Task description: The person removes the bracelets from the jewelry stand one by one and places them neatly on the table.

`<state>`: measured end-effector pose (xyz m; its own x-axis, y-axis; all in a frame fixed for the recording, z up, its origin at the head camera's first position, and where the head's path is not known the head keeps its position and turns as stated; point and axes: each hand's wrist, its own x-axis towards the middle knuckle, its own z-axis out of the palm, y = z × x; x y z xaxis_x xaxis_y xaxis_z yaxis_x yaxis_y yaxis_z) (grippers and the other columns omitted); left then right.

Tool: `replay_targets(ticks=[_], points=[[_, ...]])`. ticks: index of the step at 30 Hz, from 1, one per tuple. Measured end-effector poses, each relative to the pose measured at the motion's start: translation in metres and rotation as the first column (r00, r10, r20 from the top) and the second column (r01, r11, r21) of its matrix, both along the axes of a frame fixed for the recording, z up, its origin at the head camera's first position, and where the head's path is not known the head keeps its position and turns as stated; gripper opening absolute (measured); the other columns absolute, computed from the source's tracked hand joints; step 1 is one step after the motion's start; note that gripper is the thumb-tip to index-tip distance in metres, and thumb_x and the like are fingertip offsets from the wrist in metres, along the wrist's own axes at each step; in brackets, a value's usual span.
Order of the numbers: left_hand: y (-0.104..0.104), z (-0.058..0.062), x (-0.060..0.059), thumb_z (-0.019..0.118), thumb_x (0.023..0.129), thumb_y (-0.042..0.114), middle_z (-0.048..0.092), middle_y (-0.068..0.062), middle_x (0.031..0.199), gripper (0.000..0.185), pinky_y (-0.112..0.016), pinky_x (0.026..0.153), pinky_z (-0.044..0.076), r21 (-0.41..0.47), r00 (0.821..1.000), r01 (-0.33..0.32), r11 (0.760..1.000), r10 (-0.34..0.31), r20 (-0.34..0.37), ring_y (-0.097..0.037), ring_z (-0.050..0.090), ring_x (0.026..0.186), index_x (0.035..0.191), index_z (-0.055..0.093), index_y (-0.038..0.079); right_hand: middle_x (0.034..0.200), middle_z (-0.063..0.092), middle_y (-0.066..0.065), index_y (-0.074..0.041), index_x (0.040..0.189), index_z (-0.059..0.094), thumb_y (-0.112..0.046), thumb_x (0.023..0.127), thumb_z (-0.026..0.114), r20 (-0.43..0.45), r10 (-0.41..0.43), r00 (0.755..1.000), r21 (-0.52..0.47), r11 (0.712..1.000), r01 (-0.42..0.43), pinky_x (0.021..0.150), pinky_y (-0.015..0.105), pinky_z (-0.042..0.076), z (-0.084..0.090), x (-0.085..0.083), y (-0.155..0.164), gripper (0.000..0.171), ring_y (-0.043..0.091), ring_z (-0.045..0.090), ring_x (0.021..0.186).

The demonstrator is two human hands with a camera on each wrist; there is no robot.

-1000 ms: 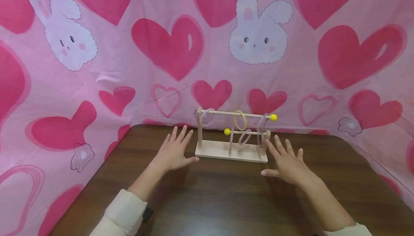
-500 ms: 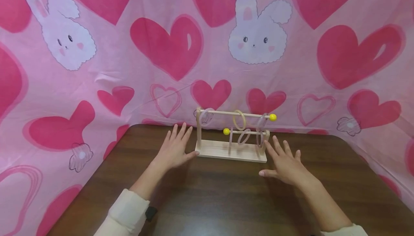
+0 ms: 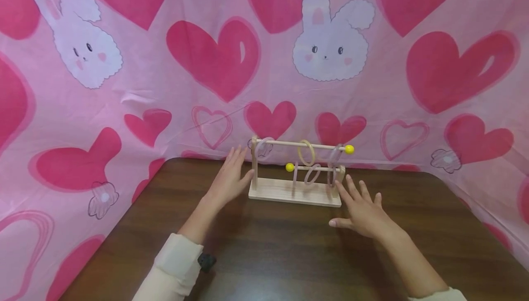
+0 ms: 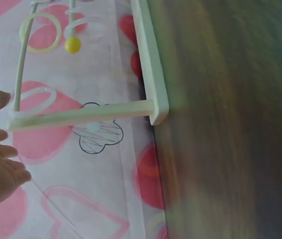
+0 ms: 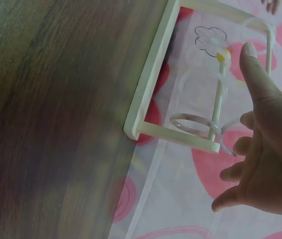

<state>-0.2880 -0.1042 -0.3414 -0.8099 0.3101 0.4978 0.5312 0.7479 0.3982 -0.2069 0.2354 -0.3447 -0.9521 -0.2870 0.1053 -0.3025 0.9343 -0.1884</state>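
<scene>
Small pale wooden rack with two dowels and hanging rings (image 3: pixel 295 177) sits at the table's far edge. Left hand (image 3: pixel 229 179) and right hand (image 3: pixel 359 207), both spread and empty, flank it; a clumsy nudge could tip it.

No readable text anywhere

I can find no letters, numbers, brand marks or labels on anything in front of me. The pink cloth (image 3: pixel 165 85) behind the table carries only printed hearts and rabbit pictures, no words. The wooden ring stand (image 3: pixel 295 191) near the table's far edge is plain, with nothing written on its base, posts or rods. In my wrist views the surfaces are blurred, and nothing there reads as writing either.
</scene>
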Motion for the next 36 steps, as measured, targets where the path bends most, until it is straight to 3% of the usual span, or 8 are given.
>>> replay_targets(ticks=[5,8,12,15,19,22,29,36], points=[[0.005,0.008,-0.012,0.058,0.091,0.015,0.029,-0.023,0.145,0.058,-0.045,0.109,0.018,0.236,0.997,0.07,0.969,-0.062,-0.041,-0.032,0.022,0.135,0.139,0.033,-0.005,0.149,0.01,0.026,-0.007,0.146,0.023,-0.073,0.067,0.056,-0.009,-0.001,1.0,0.002,1.0,0.001,0.086,0.079,0.007,0.0,0.0,-0.002,0.108,0.056,0.009,0.128],[0.011,0.013,-0.019,0.055,0.091,0.013,0.034,-0.021,0.143,0.054,-0.041,0.108,0.024,0.415,0.997,0.073,0.907,-0.082,0.005,-0.031,0.03,0.132,0.139,0.035,-0.003,0.149,0.01,0.026,-0.007,0.146,0.023,-0.073,0.067,0.056,-0.008,0.003,1.0,-0.001,1.0,-0.003,0.087,0.079,0.007,0.0,0.0,-0.003,0.108,0.056,0.009,0.128],[0.02,0.023,-0.027,0.05,0.095,0.014,0.039,-0.02,0.14,0.049,-0.035,0.106,0.028,0.668,0.983,0.015,0.744,-0.133,0.127,-0.03,0.035,0.129,0.139,0.036,-0.002,0.149,0.01,0.026,-0.008,0.146,0.023,-0.073,0.067,0.056,-0.008,0.007,1.0,0.008,1.0,-0.007,0.086,0.079,0.007,0.0,-0.001,-0.003,0.108,0.056,0.009,0.128],[0.025,0.03,-0.032,0.048,0.096,0.015,0.041,-0.019,0.139,0.046,-0.033,0.107,0.027,0.779,0.967,-0.036,0.627,-0.176,0.186,-0.027,0.035,0.13,0.138,0.037,-0.002,0.149,0.011,0.026,-0.008,0.146,0.024,-0.072,0.067,0.058,-0.018,0.003,1.0,0.019,1.0,-0.003,0.087,0.079,0.008,0.0,-0.001,-0.002,0.107,0.056,0.01,0.129],[0.029,0.034,-0.037,0.044,0.098,0.014,0.038,-0.021,0.141,0.045,-0.035,0.107,0.027,0.886,0.925,-0.053,0.46,-0.312,0.217,-0.027,0.035,0.129,0.139,0.036,-0.003,0.149,0.012,0.026,-0.008,0.146,0.024,-0.071,0.068,0.059,-0.033,0.005,0.999,0.022,1.0,-0.005,0.087,0.079,0.009,-0.002,-0.002,-0.003,0.106,0.055,0.012,0.128],[0.029,0.033,-0.04,0.04,0.099,0.011,0.036,-0.024,0.14,0.044,-0.037,0.106,0.029,0.927,0.889,-0.067,0.37,-0.4,0.223,-0.03,0.036,0.129,0.139,0.034,-0.005,0.149,0.013,0.026,-0.007,0.146,0.024,-0.073,0.067,0.057,-0.033,0.013,0.999,0.019,1.0,-0.013,0.086,0.079,0.01,-0.004,-0.001,-0.006,0.107,0.056,0.012,0.128],[0.033,0.026,-0.048,0.04,0.099,0.011,0.038,-0.026,0.138,0.044,-0.035,0.104,0.031,0.931,0.869,-0.079,0.356,-0.434,0.24,-0.032,0.037,0.128,0.138,0.033,-0.007,0.149,0.012,0.026,-0.009,0.146,0.022,-0.074,0.067,0.054,-0.029,0.009,1.0,0.02,1.0,-0.008,0.086,0.079,0.009,-0.008,-0.001,-0.006,0.108,0.056,0.011,0.128],[0.038,0.025,-0.056,0.045,0.098,0.013,0.04,-0.018,0.14,0.043,-0.036,0.106,0.029,0.909,0.887,-0.103,0.405,-0.376,0.268,-0.025,0.038,0.128,0.137,0.039,-0.003,0.149,0.012,0.025,-0.01,0.147,0.022,-0.073,0.067,0.056,-0.036,0.01,0.999,0.017,1.0,-0.01,0.087,0.079,0.009,-0.005,-0.003,-0.006,0.107,0.055,0.011,0.129]])
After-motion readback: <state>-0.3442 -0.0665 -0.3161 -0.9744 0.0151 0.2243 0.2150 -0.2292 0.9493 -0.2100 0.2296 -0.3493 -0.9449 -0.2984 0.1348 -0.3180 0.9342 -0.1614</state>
